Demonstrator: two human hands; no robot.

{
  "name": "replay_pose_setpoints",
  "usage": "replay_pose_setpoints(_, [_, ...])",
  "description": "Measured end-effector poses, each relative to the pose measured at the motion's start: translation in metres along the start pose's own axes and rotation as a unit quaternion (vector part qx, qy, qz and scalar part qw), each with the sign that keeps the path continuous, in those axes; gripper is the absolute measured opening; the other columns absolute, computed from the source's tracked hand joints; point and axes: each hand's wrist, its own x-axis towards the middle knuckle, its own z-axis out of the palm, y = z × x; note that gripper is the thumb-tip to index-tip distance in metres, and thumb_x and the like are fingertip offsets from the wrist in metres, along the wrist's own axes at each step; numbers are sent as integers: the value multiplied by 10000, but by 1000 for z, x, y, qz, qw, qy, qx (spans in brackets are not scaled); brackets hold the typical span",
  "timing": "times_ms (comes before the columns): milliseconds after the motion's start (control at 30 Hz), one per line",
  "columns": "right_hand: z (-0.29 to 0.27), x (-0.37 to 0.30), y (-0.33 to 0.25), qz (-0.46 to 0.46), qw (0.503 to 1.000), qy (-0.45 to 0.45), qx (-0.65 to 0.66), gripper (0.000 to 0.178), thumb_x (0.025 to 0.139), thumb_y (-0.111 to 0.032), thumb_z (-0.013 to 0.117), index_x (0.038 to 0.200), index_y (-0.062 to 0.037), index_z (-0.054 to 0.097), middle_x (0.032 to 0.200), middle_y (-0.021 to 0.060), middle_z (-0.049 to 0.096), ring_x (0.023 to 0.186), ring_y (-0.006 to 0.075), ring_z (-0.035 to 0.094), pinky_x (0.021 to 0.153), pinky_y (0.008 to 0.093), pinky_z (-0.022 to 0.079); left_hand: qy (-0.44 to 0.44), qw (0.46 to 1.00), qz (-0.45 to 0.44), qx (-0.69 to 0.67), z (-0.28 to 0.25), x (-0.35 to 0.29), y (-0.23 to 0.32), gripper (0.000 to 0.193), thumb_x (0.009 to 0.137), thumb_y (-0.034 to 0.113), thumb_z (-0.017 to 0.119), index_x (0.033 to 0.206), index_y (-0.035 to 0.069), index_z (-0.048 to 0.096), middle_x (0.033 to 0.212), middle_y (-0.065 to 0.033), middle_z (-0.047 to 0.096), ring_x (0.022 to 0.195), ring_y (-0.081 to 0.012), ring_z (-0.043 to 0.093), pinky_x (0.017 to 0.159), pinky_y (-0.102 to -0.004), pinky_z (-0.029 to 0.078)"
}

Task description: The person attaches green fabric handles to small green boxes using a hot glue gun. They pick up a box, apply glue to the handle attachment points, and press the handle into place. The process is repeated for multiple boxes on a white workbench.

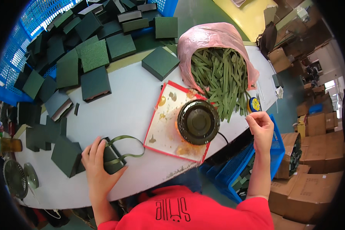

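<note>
My left hand (96,163) grips a small dark green box (113,157) on the table, thumb along its near side and fingers over its left. A green ribbon (132,137) loops out from this box toward the right. Beyond the hand stands a larger green box (66,155). Over the table's right side my right hand (261,128) is raised, thumb and fingertips pinched together; whatever may be between them is too small to make out. Close to it, cut green ribbon strips (222,76) spill from a pink plastic bag (209,32).
A round black-topped pot (198,122) sits on a stained, red-edged board (161,126) mid-table. Green boxes (96,82) pile up at the far left by a blue crate (17,50). A small fan (15,178) stands at left; another blue crate (228,180) is below the right arm.
</note>
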Motion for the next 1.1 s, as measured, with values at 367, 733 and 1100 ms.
replay_pose_setpoints(367, [95,127,-55,-115,888,-388,-217,149,923,0,676,1053,-30,741,942,35,703,749,59,595,641,231,457,2,1000,-5,-28,12,12,-20,822,600,242,874,1316,46,521,1463,-216,487,1254,-455,456,1009,-557,413])
replay_pose_setpoints(733, [145,139,-70,121,801,-484,-330,235,993,-192,644,999,19,746,820,73,741,764,108,672,705,273,529,-35,998,19,-43,5,9,-30,987,578,171,867,1450,84,411,1512,-224,428,1299,-473,441,1060,-589,378])
replay_pose_setpoints(1100, [201,141,-96,-43,570,-603,-557,215,856,-212,709,953,-25,753,883,138,726,845,281,707,761,383,549,-35,998,-6,-52,6,12,-27,888,562,205,887,1346,62,496,1488,-208,454,1278,-456,439,1021,-569,408])
